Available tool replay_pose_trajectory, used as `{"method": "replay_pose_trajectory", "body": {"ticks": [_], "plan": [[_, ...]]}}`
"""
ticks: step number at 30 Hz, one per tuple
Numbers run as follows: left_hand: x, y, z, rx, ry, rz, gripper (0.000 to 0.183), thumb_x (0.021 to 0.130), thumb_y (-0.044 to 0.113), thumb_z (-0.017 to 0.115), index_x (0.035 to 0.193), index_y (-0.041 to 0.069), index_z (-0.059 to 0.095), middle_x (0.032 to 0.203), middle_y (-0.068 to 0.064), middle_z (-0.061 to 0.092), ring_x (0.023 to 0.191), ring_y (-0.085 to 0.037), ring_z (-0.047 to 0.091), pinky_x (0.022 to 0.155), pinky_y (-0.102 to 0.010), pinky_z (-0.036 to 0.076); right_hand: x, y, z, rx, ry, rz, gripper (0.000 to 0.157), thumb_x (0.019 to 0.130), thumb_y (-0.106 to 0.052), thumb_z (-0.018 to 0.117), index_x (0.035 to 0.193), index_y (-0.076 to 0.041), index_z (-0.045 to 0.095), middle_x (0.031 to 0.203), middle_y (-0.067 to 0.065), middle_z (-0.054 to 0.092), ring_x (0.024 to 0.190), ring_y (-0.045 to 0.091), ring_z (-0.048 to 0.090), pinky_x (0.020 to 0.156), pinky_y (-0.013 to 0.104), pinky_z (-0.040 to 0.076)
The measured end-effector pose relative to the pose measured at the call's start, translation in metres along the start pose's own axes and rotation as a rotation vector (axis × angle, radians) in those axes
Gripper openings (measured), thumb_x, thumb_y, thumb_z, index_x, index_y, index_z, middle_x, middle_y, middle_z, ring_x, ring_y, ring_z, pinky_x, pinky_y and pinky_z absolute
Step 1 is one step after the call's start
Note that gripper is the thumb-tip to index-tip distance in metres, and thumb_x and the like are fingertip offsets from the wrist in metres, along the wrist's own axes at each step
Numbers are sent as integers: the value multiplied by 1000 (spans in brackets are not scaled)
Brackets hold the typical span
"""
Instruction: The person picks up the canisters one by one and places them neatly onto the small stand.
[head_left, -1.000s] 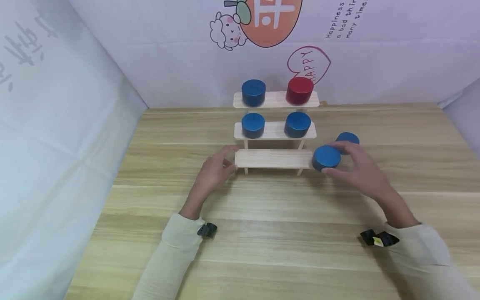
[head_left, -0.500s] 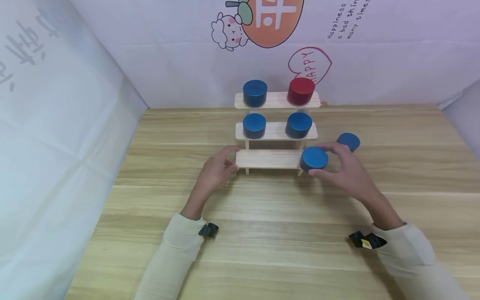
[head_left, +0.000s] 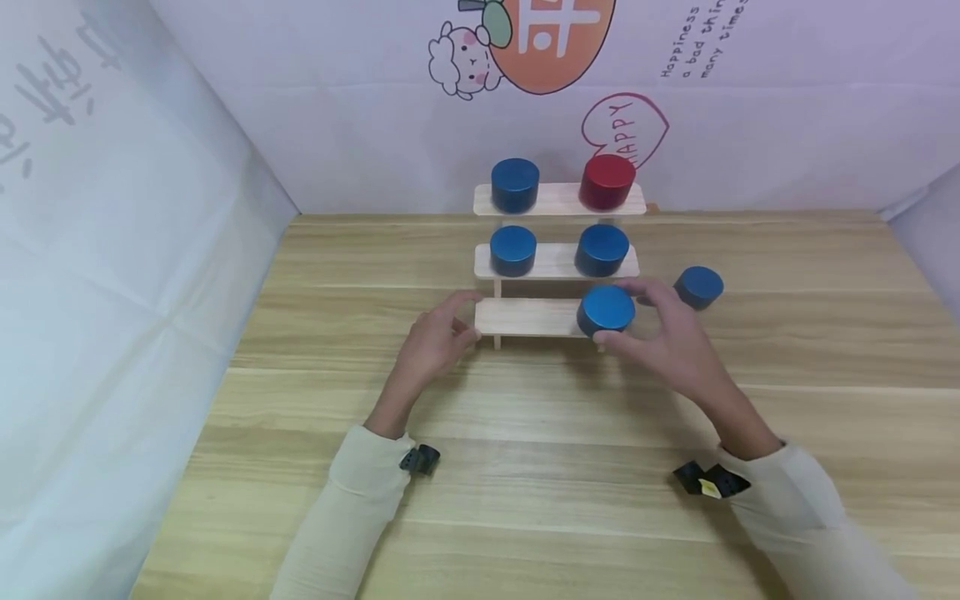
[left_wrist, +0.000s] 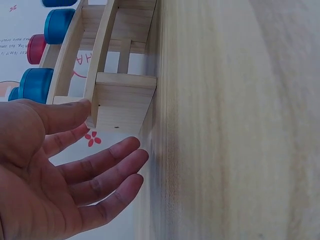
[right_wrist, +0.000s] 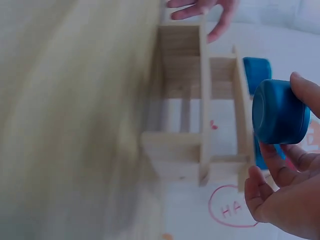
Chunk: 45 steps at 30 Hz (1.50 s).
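Note:
My right hand (head_left: 671, 346) pinches a blue round tin (head_left: 606, 308) between thumb and fingers, over the right end of the bottom step (head_left: 525, 318) of a three-step wooden stand. In the right wrist view a gap separates this tin (right_wrist: 280, 112) from the step. At the stand's left end, my left hand (head_left: 433, 342) holds the bottom step's edge between thumb and forefinger; its other fingers stay loosely spread in the left wrist view. The middle step carries two blue tins (head_left: 513, 252) (head_left: 602, 250). On the top step sit a blue tin (head_left: 515, 185) and a red tin (head_left: 608, 182).
Another blue tin (head_left: 699, 287) stands on the wood-grain table (head_left: 525, 483), right of the stand. Behind the stand rises a white printed backdrop (head_left: 360, 125). A white sheet (head_left: 135, 292) borders the table on the left.
My right hand has carried its blue tin leftward, from beside the stand to over the right end of the bottom step. The left hand keeps its hold on the stand.

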<state>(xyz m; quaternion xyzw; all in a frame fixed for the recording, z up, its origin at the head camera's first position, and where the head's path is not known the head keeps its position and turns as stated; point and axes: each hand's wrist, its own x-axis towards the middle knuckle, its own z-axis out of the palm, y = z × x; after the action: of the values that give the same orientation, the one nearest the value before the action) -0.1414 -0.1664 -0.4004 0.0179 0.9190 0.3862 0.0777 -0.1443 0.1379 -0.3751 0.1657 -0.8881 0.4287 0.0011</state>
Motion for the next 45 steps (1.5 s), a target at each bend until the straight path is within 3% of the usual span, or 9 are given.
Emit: {"method": "replay_pose_trajectory", "body": {"ticks": [6, 19, 35, 45], "plan": [[0, 1, -1, 1, 3, 1, 52, 97, 11, 67, 145, 21, 50, 107, -13, 70, 88, -25, 68, 61, -34, 54, 8, -14, 6, 11, -7, 11, 72, 85, -35, 82, 142, -7, 50, 141, 17, 52, 130, 40, 43, 99, 69, 35], [-1, 0, -2, 2, 2, -21, 52, 97, 12, 67, 145, 23, 50, 108, -14, 70, 85, -24, 68, 60, -34, 54, 17, -19, 28, 36, -16, -27, 69, 84, -29, 83, 140, -4, 52, 139, 17, 54, 128, 39, 47, 102, 63, 36], [-1, 0, -2, 4, 4, -10, 51, 97, 13, 67, 145, 21, 50, 103, -12, 71, 81, -22, 67, 59, -33, 53, 26, -24, 57, 74, -54, -21, 70, 82, -27, 85, 140, -4, 51, 139, 15, 54, 131, 34, 44, 106, 59, 34], [0, 0, -1, -13, -1, -14, 52, 97, 13, 67, 145, 22, 50, 103, -11, 71, 80, -21, 67, 59, -32, 52, 32, -28, 75, 64, -33, -7, 69, 82, -29, 85, 138, -6, 53, 139, 13, 54, 130, 33, 44, 107, 54, 35]]}}
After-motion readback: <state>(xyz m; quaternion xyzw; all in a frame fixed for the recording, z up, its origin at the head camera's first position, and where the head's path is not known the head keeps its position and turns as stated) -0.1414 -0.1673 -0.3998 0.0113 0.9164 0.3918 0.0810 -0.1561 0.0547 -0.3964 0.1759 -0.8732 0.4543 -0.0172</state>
